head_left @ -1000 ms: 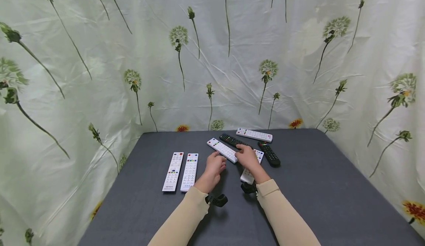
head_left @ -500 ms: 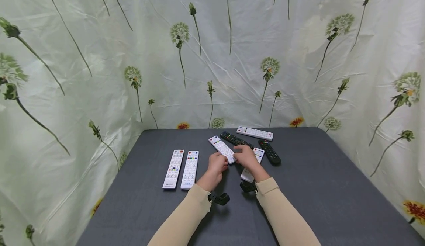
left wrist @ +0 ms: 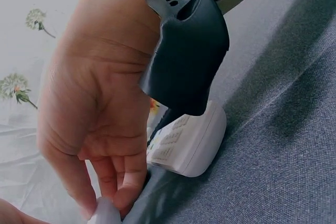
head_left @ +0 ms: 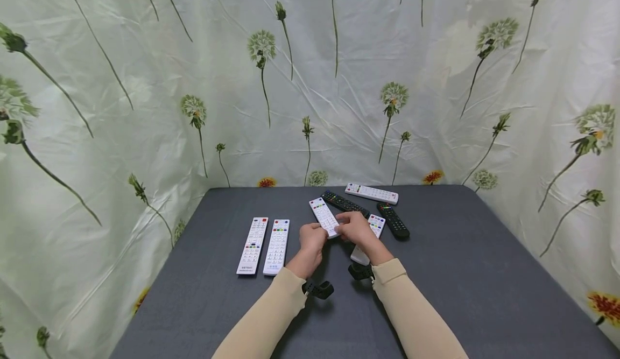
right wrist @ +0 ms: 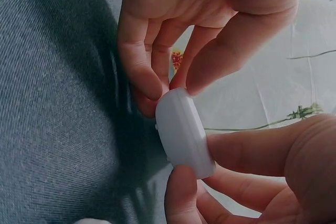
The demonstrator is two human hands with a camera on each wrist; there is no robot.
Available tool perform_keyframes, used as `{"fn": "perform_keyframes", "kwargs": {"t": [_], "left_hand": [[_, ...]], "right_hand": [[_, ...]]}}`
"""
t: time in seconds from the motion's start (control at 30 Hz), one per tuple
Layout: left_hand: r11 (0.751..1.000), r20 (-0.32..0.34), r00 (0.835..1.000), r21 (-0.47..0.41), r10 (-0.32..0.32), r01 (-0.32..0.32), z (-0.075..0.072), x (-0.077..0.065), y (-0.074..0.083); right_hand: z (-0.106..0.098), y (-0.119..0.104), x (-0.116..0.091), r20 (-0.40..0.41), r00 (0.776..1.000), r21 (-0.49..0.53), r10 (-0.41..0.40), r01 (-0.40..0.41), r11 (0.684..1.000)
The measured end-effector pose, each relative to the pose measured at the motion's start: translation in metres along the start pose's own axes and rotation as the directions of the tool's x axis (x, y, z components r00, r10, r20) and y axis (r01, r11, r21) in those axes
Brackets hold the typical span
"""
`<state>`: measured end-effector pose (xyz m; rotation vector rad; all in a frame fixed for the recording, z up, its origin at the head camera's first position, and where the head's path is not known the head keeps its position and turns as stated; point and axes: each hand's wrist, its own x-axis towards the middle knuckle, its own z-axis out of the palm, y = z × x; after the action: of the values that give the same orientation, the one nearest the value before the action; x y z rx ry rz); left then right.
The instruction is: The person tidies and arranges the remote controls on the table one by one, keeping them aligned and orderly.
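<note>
A white remote [head_left: 325, 219] is pinched at its near end by the left hand [head_left: 311, 239] and the right hand [head_left: 359, 230], each closed on an opposite edge. Its buttons [head_left: 319, 210] are shown in the head view; its end face [right wrist: 181, 132] is exposed clearly only from the right wrist. On the surface [head_left: 460, 273], a black remote [head_left: 345, 203] is positioned just beside it.
</note>
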<state>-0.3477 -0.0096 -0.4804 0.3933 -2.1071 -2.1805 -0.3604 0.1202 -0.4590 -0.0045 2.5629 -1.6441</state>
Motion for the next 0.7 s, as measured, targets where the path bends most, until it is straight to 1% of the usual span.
{"fn": "perform_keyframes", "kwargs": {"t": [0.1, 0.2, 0.33, 0.47, 0.7], "left_hand": [[1.0, -0.007, 1.0, -0.015, 0.003, -0.004, -0.002, -0.001, 0.0], [1.0, 0.001, 1.0, -0.015, 0.009, -0.009, -0.005, -0.001, 0.002], [0.999, 0.013, 0.999, -0.008, 0.042, -0.042, -0.012, 0.0, 0.005], [0.998, 0.025, 0.998, 0.007, 0.056, -0.056, -0.018, -0.002, 0.01], [0.994, 0.059, 0.993, 0.026, 0.102, -0.104, -0.025, -0.008, 0.015]], "right_hand": [[0.001, -0.003, -0.002, 0.007, 1.0, 0.035, 0.006, -0.006, 0.999], [0.002, -0.006, -0.003, 0.016, 1.0, 0.048, 0.013, -0.014, 0.999], [0.004, -0.011, -0.003, 0.045, 0.999, 0.067, 0.013, -0.016, 0.998], [0.006, -0.016, -0.004, 0.065, 0.998, 0.082, 0.009, -0.014, 0.997], [0.007, -0.017, -0.007, 0.065, 0.998, 0.109, -0.008, 0.001, 0.994]]}}
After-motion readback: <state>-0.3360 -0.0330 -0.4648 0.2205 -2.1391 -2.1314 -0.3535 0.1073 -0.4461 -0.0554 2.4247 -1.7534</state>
